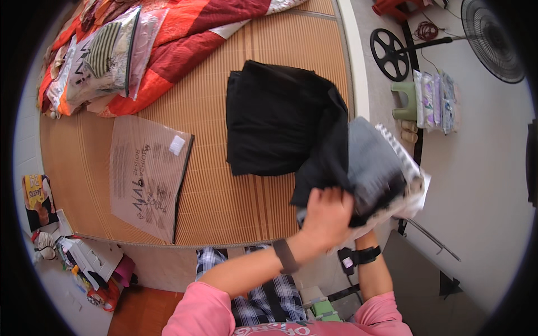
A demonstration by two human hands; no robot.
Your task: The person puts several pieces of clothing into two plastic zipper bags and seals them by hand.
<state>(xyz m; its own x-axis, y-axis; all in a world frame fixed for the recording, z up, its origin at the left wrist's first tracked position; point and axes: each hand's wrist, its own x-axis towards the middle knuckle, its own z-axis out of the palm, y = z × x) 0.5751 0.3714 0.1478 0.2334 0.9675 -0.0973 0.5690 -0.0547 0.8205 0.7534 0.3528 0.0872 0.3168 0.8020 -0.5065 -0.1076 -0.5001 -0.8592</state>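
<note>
Black folded cloth [273,122] lies on the bamboo mat [235,210], and its loose part runs right to my left hand [330,214]. The fingers of that hand are closed on the edge of the black fabric. A bundle of folded garments, grey [372,155] on top with white and patterned layers below, rests over my right forearm; my right hand is hidden beneath it. Left of the black cloth, a clear zip bag [149,180] with printing and a white sticker lies flat on the mat.
A filled zip bag with striped fabric [103,50] rests on a red and orange quilt [180,54]. Beyond the bed's right edge stand a fan [491,40], a green stool [405,101] and packed bags [435,101]. A white drawer unit [92,258] stands lower left.
</note>
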